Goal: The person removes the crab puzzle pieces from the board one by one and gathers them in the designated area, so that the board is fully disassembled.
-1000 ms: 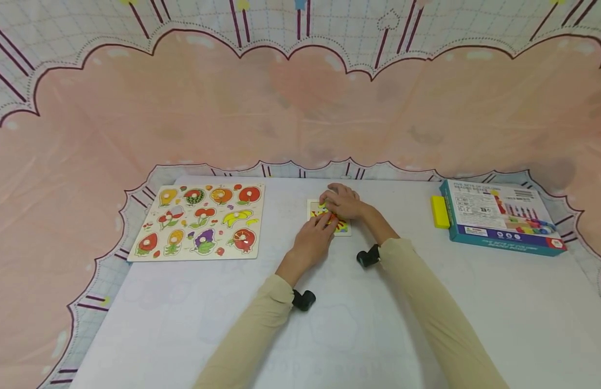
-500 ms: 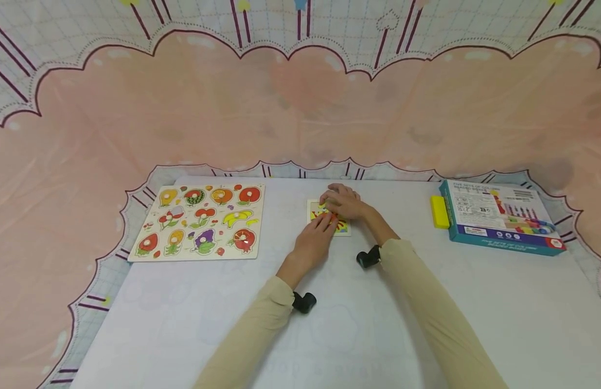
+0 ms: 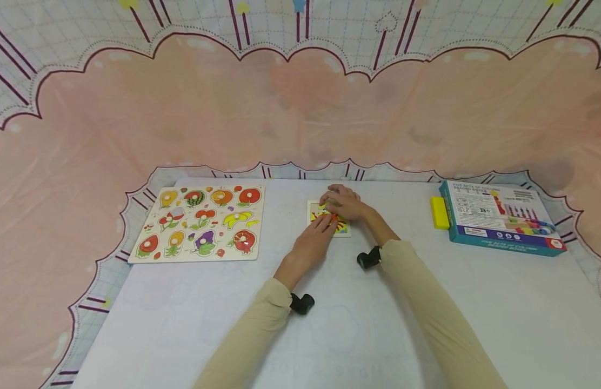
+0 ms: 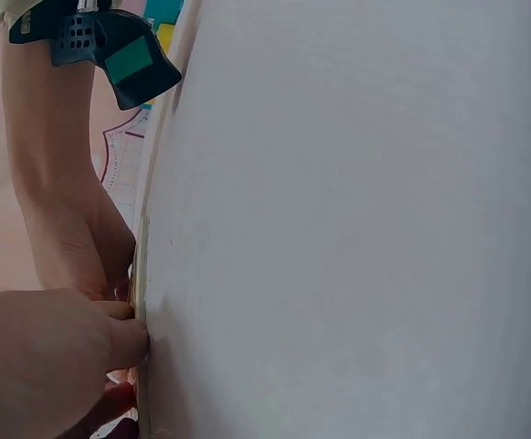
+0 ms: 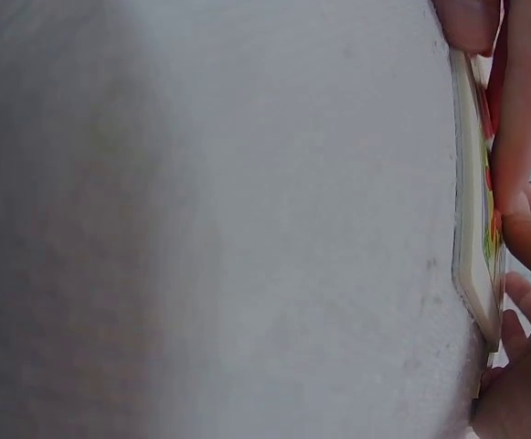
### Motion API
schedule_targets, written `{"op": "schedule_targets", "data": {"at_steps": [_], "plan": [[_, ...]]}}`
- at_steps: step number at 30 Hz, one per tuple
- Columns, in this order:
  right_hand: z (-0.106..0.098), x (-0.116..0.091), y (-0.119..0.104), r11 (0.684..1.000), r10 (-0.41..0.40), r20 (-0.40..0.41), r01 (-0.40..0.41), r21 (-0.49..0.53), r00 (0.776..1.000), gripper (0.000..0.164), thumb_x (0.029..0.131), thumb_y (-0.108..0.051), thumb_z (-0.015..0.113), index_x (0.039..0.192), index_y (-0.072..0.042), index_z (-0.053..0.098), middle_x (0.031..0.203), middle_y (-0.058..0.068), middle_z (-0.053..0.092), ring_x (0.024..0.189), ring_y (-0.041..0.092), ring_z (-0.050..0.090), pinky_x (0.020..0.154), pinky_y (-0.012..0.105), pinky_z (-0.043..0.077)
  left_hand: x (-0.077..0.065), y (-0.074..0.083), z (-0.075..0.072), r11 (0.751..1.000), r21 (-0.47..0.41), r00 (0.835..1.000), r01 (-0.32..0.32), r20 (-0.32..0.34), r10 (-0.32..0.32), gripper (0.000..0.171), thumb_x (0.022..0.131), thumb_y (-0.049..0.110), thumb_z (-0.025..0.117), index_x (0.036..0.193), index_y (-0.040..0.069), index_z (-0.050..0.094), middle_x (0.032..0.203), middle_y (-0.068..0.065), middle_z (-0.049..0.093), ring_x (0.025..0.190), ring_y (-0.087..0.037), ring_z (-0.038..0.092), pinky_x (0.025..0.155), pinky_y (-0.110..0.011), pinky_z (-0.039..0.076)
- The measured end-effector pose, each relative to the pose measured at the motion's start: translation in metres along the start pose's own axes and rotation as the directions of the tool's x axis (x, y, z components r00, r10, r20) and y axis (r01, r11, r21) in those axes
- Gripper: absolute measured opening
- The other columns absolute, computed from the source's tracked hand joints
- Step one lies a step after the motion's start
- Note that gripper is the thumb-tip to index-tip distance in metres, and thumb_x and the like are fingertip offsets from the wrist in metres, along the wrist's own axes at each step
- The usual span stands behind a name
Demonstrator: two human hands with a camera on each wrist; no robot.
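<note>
In the head view, a small cream puzzle board with a bright yellow, red and blue picture lies flat near the table's far edge. My left hand reaches onto it from the near left, its fingers fairly straight on a red part of the picture. From the right, my right hand bends over the far side of the board and hides much of it. The right wrist view has the board edge-on, with fingertips pressed to its face. I cannot tell whether the right fingers pinch a piece. In the left wrist view the left hand sits at the board's edge.
A fruit peg puzzle lies to the left on the white table. Over on the right, a teal-sided printed box has a yellow block against its left side. A patterned cloth hangs behind.
</note>
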State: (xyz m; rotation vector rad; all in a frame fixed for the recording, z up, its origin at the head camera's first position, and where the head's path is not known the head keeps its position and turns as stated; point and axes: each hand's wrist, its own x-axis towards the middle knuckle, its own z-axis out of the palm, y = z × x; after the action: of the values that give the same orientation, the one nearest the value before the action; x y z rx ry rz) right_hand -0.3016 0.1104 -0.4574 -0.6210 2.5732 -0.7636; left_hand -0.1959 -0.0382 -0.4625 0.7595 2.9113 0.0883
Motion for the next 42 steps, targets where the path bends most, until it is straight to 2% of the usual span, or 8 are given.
{"op": "schedule_targets", "data": {"at_steps": [18, 21, 29, 42], "plan": [[0.006, 0.008, 0.004, 0.997, -0.018, 0.013, 0.019, -0.073, 1.000, 0.023, 0.102, -0.032, 0.045, 0.119, -0.020, 0.057, 0.159, 0.017, 0.019, 0.146, 0.046, 0.015, 0.116, 0.066, 0.009, -0.006, -0.002, -0.001, 0.998, -0.061, 1.000, 0.000, 0.029, 0.002, 0.054, 0.100, 0.005, 0.047, 0.152, 0.011, 0.032, 0.161, -0.008, 0.026, 0.150, -0.025, 0.024, 0.121, -0.033, 0.024], [0.007, 0.009, 0.006, 0.996, -0.016, 0.011, 0.017, -0.091, 1.000, 0.022, 0.103, -0.032, 0.044, 0.117, -0.021, 0.056, 0.159, 0.017, 0.019, 0.146, 0.046, 0.015, 0.117, 0.066, 0.009, -0.006, -0.001, -0.001, 0.999, -0.052, 1.000, -0.011, 0.014, 0.012, 0.052, 0.101, 0.006, 0.047, 0.151, 0.010, 0.035, 0.160, -0.009, 0.029, 0.149, -0.025, 0.026, 0.121, -0.033, 0.025], [0.005, 0.011, 0.005, 0.995, -0.024, 0.004, 0.024, -0.092, 1.000, 0.019, 0.102, -0.031, 0.045, 0.114, -0.020, 0.056, 0.159, 0.017, 0.019, 0.145, 0.047, 0.015, 0.116, 0.066, 0.010, -0.002, 0.001, -0.004, 0.998, -0.057, 1.000, 0.021, 0.018, -0.020, 0.048, 0.103, 0.007, 0.042, 0.150, 0.009, 0.036, 0.159, -0.010, 0.030, 0.148, -0.025, 0.028, 0.119, -0.034, 0.030], [0.005, 0.010, 0.002, 0.997, -0.045, -0.017, 0.044, -0.062, 0.999, 0.021, 0.103, -0.031, 0.043, 0.115, -0.018, 0.055, 0.156, 0.020, 0.022, 0.144, 0.046, 0.018, 0.117, 0.063, 0.011, -0.004, 0.004, -0.007, 0.997, -0.080, 1.000, 0.025, 0.016, -0.024, 0.047, 0.102, 0.006, 0.043, 0.149, 0.009, 0.039, 0.159, -0.011, 0.031, 0.148, -0.026, 0.029, 0.117, -0.036, 0.034]]}}
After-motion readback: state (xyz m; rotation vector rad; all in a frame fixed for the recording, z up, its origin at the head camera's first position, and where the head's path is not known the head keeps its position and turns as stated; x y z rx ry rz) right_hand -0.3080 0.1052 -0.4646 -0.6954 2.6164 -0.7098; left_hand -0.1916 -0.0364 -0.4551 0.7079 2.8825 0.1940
